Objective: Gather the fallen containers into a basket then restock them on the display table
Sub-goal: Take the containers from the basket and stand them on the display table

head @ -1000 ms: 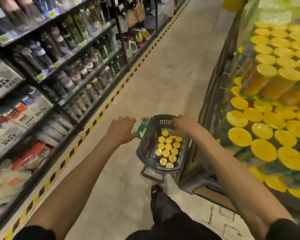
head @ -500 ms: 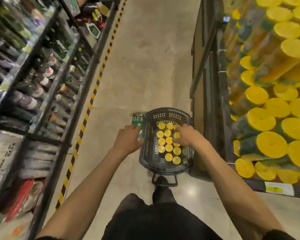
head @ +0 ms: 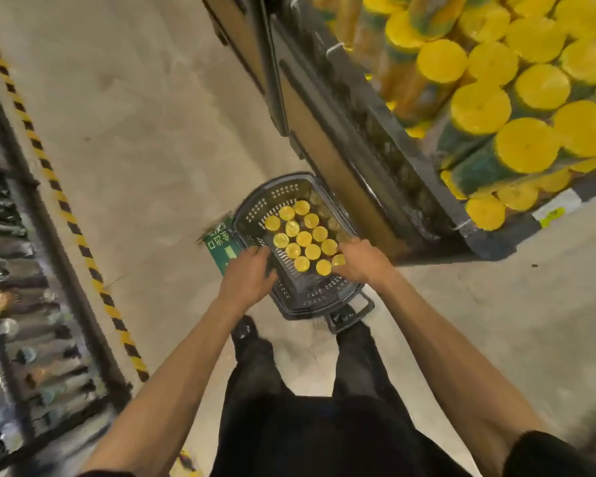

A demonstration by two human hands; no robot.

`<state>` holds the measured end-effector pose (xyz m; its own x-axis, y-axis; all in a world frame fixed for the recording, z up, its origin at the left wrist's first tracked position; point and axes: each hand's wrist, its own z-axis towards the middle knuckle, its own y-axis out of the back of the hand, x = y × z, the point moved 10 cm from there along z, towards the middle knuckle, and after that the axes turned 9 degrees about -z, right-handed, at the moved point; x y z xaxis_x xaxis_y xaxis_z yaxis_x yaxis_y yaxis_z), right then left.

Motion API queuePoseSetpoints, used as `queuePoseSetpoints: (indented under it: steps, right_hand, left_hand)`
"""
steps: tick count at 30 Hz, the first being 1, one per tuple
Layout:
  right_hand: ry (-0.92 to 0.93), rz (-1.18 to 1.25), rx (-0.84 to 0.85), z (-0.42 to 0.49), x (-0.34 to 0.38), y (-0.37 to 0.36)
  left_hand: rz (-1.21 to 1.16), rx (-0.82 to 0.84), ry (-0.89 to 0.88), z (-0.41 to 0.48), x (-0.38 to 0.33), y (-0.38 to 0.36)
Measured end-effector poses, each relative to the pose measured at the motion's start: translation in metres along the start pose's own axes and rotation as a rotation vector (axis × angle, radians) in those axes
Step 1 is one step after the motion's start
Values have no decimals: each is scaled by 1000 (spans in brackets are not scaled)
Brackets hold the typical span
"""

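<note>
Dark display table (head: 369,156), stacked with yellow-lidded tubes (head: 527,144), is standing to our right. Dark perforated plastic basket (head: 291,304) is sitting on the floor, long axis running away from us, upright yellow-lidded containers (head: 303,239) inside. We are curling our left hand (head: 246,278) loosely onto the left rim; our right hand (head: 362,261) is reaching nearest the containers, grip unclear.
</note>
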<state>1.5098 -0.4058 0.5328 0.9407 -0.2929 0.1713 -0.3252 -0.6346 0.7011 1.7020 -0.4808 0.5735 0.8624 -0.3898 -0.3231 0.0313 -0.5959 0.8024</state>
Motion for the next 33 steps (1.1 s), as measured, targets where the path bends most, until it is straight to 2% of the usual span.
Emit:
queuePoseSetpoints:
  steps: [5, 13, 21, 27, 33]
  right_hand:
    - [-172, 167, -34, 16, 0, -60]
    - [-308, 280, -109, 84, 13, -166]
    - [-430, 361, -101, 191, -2, -275]
    - [-528, 389, -90, 254, -32, -342]
    - [-483, 322, -107, 321, -61, -368]
  left_hand:
    - [32, 124, -158, 36, 21, -48]
    - [-11, 224, -283, 105, 76, -160]
    - [75, 278, -317, 196, 115, -274]
    - [122, 315, -329, 255, 117, -354]
    - [163, 248, -348, 298, 103, -411]
